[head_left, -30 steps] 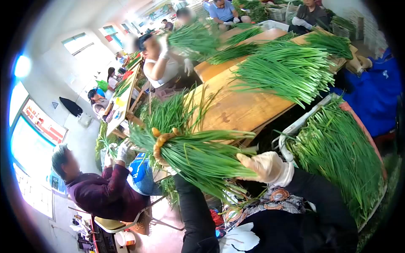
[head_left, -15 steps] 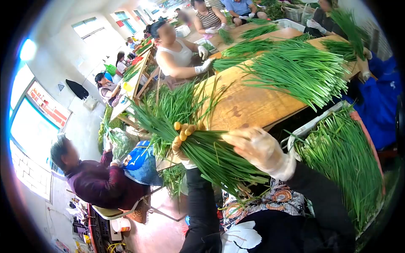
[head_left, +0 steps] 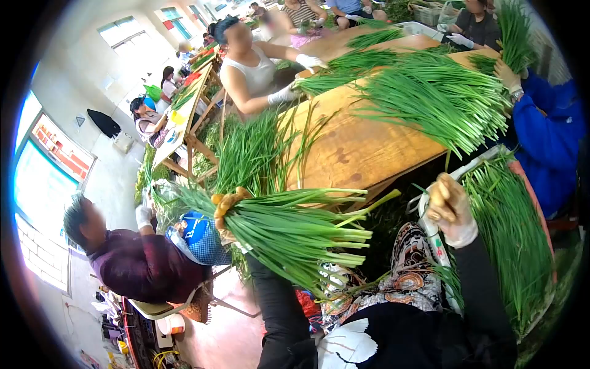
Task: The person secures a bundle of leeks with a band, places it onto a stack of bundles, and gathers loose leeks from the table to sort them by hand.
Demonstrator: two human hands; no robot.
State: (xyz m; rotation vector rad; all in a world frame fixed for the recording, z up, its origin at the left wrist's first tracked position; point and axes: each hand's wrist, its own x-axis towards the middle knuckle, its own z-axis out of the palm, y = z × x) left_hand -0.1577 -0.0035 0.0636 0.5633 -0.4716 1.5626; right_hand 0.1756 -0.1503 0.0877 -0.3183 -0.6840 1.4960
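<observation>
My left hand (head_left: pixel 228 209), in a tan glove, is wrapped round a bunch of garlic chives (head_left: pixel 295 227). The pale stem ends fan out to the right above my lap, and the leaf tips trail off left. My gloved right hand (head_left: pixel 452 209) is apart from the bunch, raised by the rim of a crate. Its fingers are curled together; whether they hold anything is hard to see, though a thin green leaf shows beside them. Cut chives fill the crate (head_left: pixel 444 249) at my right.
A wooden table (head_left: pixel 344 154) stands ahead, with a large pile of chives (head_left: pixel 436 101) on its right and loose leaves (head_left: pixel 252 154) at its left edge. A person in a white top (head_left: pixel 249 74) works across it. Another person (head_left: pixel 141 264) sits at left, and a blue sleeve (head_left: pixel 547 135) is at right.
My right hand has moved right, away from the bunch to the crate, and its fingers have curled. My left hand has shifted left and slightly down with the chives.
</observation>
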